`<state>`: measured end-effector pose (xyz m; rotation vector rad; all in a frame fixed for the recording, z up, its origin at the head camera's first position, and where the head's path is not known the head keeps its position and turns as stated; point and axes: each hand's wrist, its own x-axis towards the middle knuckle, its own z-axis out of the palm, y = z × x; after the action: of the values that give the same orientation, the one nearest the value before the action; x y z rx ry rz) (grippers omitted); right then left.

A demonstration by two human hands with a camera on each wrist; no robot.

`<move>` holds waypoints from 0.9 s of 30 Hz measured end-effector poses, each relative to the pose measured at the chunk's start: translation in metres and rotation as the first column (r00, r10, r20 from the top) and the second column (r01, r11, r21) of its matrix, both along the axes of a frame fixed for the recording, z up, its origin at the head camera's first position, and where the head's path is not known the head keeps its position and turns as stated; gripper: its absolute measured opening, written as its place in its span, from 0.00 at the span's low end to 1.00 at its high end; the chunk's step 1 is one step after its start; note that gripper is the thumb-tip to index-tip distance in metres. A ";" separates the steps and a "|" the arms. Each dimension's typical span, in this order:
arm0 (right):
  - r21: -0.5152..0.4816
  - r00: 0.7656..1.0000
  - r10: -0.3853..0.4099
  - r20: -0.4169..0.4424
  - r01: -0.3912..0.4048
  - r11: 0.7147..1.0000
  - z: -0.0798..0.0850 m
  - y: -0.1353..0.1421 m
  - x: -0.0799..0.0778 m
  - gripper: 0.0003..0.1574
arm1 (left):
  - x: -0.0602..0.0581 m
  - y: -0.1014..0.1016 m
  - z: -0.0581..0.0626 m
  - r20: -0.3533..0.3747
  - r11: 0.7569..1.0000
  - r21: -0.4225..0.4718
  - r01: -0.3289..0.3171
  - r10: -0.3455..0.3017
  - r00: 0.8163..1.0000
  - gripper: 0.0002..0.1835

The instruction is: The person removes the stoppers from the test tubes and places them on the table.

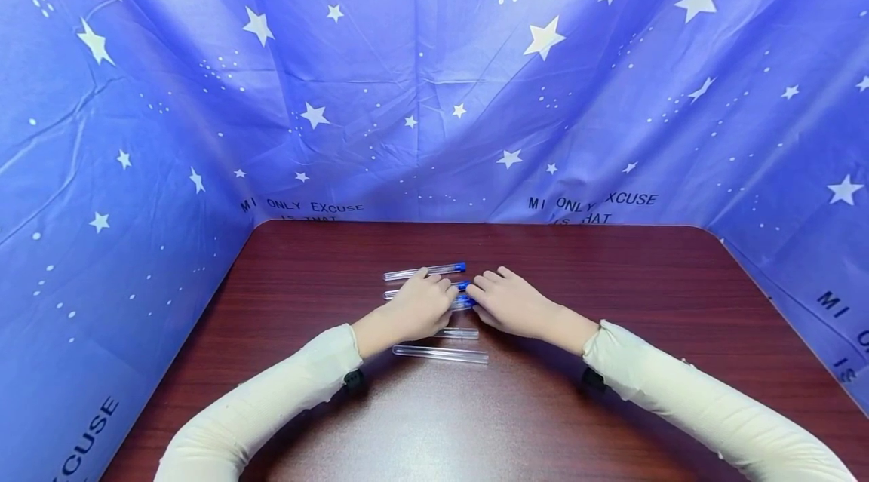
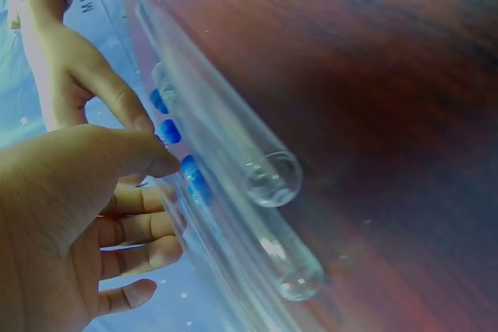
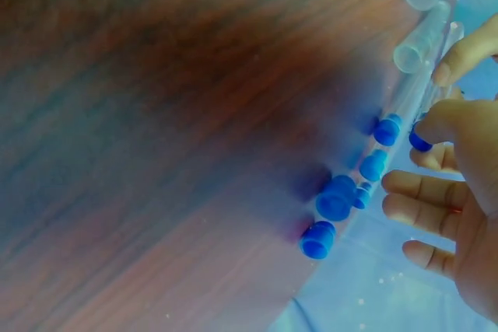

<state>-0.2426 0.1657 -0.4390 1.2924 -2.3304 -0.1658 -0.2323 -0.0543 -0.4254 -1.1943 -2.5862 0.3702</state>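
Note:
My left hand [image 1: 424, 306] pinches a clear test tube [image 3: 428, 100] between thumb and forefinger, above the tubes on the table. Opposite it, my right hand [image 1: 512, 302] pinches the blue cap [image 3: 420, 139] at that tube's end with thumb and forefinger; whether the cap is seated is hidden. Two capless test tubes lie nearest me, the front one [image 1: 441, 354] fully in sight and the other [image 1: 465, 333] partly under my left hand. Farther back rests a tube with a blue cap [image 1: 424, 271]. Beside it lies another blue-capped tube [image 1: 394, 294], partly covered by my left hand.
The tubes lie side by side on a dark red wood-grain table [image 1: 326, 422]. Several blue caps [image 3: 336, 197] show near my right hand in the right wrist view. A blue star-patterned cloth [image 1: 407, 52] hangs behind the table and at both sides.

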 end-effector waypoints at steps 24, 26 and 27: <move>-0.189 0.990 -0.124 0.066 0.134 0.973 0.085 0.008 -0.012 0.15 | -0.016 -0.007 0.065 -0.311 0.928 0.355 0.115 0.001 0.950 0.07; -0.204 0.988 -0.130 0.080 0.144 0.968 0.091 0.008 -0.011 0.16 | -0.016 -0.007 0.069 -0.312 0.921 0.373 0.118 0.005 0.950 0.07; -0.209 0.987 -0.135 0.082 0.149 0.966 0.093 0.008 -0.011 0.16 | -0.017 -0.007 0.071 -0.312 0.918 0.380 0.118 0.007 0.950 0.07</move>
<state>-0.2535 0.1734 -0.3461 1.0413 -2.4217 0.0846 -0.2489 -0.0608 -0.3541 -0.9746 -2.2112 0.0113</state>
